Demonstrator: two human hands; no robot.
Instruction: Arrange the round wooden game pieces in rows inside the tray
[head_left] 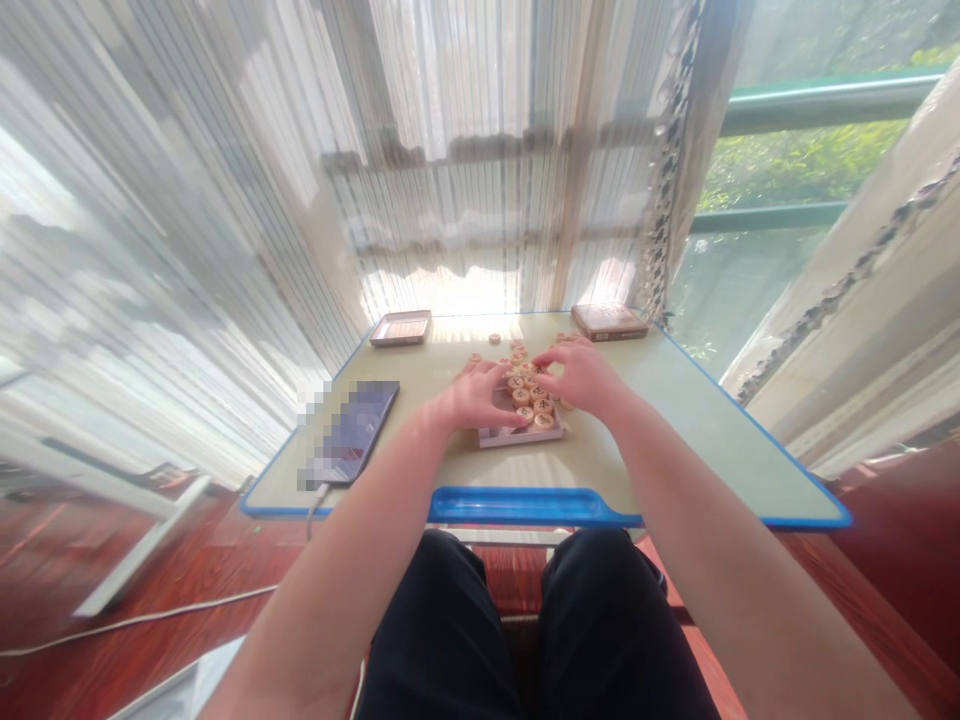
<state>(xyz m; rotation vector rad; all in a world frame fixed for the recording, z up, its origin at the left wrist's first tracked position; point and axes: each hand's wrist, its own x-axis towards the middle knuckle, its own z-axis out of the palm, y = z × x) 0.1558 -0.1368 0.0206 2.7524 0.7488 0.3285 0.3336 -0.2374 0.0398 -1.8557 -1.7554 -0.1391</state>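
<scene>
Round wooden Chinese chess pieces (520, 397) marked with characters sit in rows in a shallow, pale box tray (521, 437), filling its right side. My left hand (480, 397) lies over the tray's left side, thumb and fingers spread, the thumb tip close to a front piece (526, 414). At the tray's right far side, my right hand (577, 372) has thumb and index finger around a piece; its other fingers reach toward loose pieces (562, 338) and partly hide them. More loose pieces (517, 347) are scattered beyond the tray.
A box lid (401, 328) lies at the table's far left, and a flat brown box (609, 321) at the far right. Left of my arm is a tablet (360, 435) with a cable. A blue trough (517, 505) runs along the table's near edge. Sheer curtains (465, 150) hang behind.
</scene>
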